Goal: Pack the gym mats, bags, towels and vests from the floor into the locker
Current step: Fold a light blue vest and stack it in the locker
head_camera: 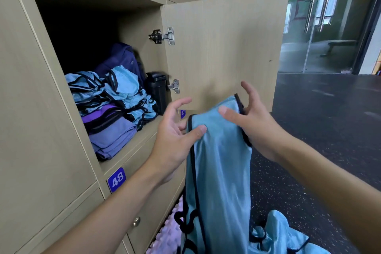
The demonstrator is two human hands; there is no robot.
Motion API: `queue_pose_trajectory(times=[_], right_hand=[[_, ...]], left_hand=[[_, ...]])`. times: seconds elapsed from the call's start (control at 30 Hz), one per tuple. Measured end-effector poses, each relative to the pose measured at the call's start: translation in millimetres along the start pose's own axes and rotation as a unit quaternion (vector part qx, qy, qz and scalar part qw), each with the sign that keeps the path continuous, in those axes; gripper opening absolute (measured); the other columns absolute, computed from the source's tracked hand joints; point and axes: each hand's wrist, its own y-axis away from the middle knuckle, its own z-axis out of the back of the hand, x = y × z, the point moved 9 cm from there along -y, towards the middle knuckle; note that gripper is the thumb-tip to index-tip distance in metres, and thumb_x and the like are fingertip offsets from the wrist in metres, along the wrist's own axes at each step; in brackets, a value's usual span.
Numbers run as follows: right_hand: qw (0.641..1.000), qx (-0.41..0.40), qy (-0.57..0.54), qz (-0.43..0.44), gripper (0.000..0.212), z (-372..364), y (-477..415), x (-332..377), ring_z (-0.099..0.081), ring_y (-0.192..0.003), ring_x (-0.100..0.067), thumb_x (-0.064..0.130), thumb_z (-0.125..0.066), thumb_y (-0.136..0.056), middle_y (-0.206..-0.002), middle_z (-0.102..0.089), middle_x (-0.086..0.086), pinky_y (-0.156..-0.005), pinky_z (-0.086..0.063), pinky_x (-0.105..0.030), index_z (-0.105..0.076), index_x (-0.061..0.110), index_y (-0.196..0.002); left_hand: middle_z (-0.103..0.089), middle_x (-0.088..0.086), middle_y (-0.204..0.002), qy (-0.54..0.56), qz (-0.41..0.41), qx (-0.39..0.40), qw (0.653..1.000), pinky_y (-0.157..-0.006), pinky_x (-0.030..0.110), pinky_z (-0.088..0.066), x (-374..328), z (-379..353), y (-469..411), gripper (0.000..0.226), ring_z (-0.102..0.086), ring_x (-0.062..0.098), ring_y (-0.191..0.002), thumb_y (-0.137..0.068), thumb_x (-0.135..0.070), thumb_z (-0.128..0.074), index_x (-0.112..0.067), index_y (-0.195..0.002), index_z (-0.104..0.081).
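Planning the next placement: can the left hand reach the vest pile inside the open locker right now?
Probably yes. The door is swung wide and nothing sits between the left hand and the vest pile. But it and the right hand grip the blue vest, so that comes along.

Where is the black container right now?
In the head view, the black container stands inside the open locker, against its right wall by the lower hinge, just right of the piled blue vests.
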Motion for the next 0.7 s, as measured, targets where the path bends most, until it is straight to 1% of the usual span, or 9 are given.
queue_pose_trajectory(times=[0.07,0.17,0.2,0.27,0.33,0.43,0.53,0.63,0.7], right_hand=[[0.997,0.070,0.013,-0.001,0.110,-14.1,4.4,-5.4,-0.058,-0.125,-0.026,0.043,-0.093,-0.060,-0.145,-0.050,-0.010,-0.106,-0.047,-0.049,-0.022,0.062,-0.142],[0.994,0.098,0.017,0.036,0.101,-25.3,8.3,-4.7,-0.067,-0.112,-0.026,0.010,-0.084,-0.077,-0.130,-0.062,-0.010,-0.101,-0.051,-0.050,-0.024,0.053,-0.147],[0.995,0.081,0.026,0.053,0.097,-24.0,7.1,-2.6,-0.064,-0.116,-0.026,0.011,-0.082,-0.079,-0.131,-0.060,-0.007,-0.103,-0.049,-0.051,-0.026,0.053,-0.146],[0.995,0.044,0.045,0.075,0.092,-18.9,4.4,1.7,-0.054,-0.121,-0.024,0.022,-0.083,-0.076,-0.136,-0.053,-0.004,-0.108,-0.043,-0.053,-0.029,0.059,-0.142],[0.996,0.018,0.033,0.079,0.092,-12.9,3.1,4.2,-0.052,-0.120,-0.027,0.028,-0.082,-0.072,-0.126,-0.051,-0.005,-0.107,-0.044,-0.054,-0.029,0.063,-0.139],[0.996,-0.008,0.029,0.085,0.090,-4.7,1.5,5.3,-0.054,-0.117,-0.027,0.030,-0.080,-0.072,-0.117,-0.050,0.001,-0.104,-0.047,-0.054,-0.028,0.064,-0.138],[0.998,0.009,0.015,0.052,0.097,-4.2,1.6,-0.5,-0.062,-0.118,-0.029,0.038,-0.086,-0.068,-0.132,-0.059,-0.009,-0.098,-0.053,-0.050,-0.024,0.064,-0.138],[0.996,0.088,0.001,0.010,0.105,-21.1,8.6,-9.8,-0.072,-0.101,-0.024,0.016,-0.086,-0.075,-0.118,-0.070,-0.009,-0.090,-0.058,-0.044,-0.019,0.058,-0.145],[0.995,0.103,0.012,0.013,0.104,-27.8,12.9,-9.6,-0.073,-0.095,-0.024,0.002,-0.080,-0.079,-0.110,-0.073,-0.010,-0.086,-0.059,-0.042,-0.020,0.052,-0.148]], left_hand=[[-0.075,0.017,-0.095,-0.006,-0.022,-0.042,0.999,-0.090,0.054,-0.055,-7.0,8.9,-2.3,0.053,-0.070,0.029,-0.085,-0.090,0.010,-0.063,-0.022,-0.130,-0.048],[-0.073,0.019,-0.092,-0.030,-0.020,-0.078,0.996,-0.089,0.057,-0.055,-8.6,19.3,-2.6,0.052,-0.069,0.033,-0.084,-0.091,0.004,-0.065,-0.027,-0.129,-0.047],[-0.074,0.020,-0.097,-0.038,0.006,-0.070,0.997,-0.091,0.056,-0.056,-2.1,19.0,-1.7,0.056,-0.070,0.036,-0.087,-0.091,-0.001,-0.068,-0.031,-0.132,-0.044],[-0.069,0.016,-0.122,-0.055,0.067,-0.021,0.996,-0.099,0.053,-0.053,16.3,13.3,3.4,0.074,-0.069,0.035,-0.107,-0.085,-0.017,-0.080,-0.044,-0.138,-0.037],[-0.059,0.008,-0.140,-0.057,0.103,0.041,0.992,-0.104,0.047,-0.050,29.5,4.0,9.9,0.089,-0.062,0.029,-0.122,-0.078,-0.022,-0.085,-0.058,-0.139,-0.031],[-0.064,0.011,-0.133,-0.025,0.082,0.066,0.994,-0.099,0.043,-0.054,28.3,-2.3,11.7,0.092,-0.068,0.030,-0.113,-0.085,0.003,-0.073,-0.050,-0.145,-0.027],[-0.070,0.020,-0.117,-0.003,0.042,0.030,0.999,-0.093,0.044,-0.057,14.9,1.4,7.7,0.082,-0.070,0.032,-0.101,-0.088,0.013,-0.065,-0.038,-0.144,-0.033],[-0.072,0.021,-0.107,-0.010,0.020,-0.003,1.000,-0.084,0.038,-0.060,7.0,8.2,4.9,0.070,-0.071,0.027,-0.092,-0.089,0.015,-0.060,-0.031,-0.139,-0.041],[-0.073,0.017,-0.102,-0.018,0.018,-0.014,1.000,-0.082,0.035,-0.060,6.3,13.1,3.0,0.064,-0.071,0.023,-0.088,-0.090,0.014,-0.060,-0.027,-0.136,-0.044]])
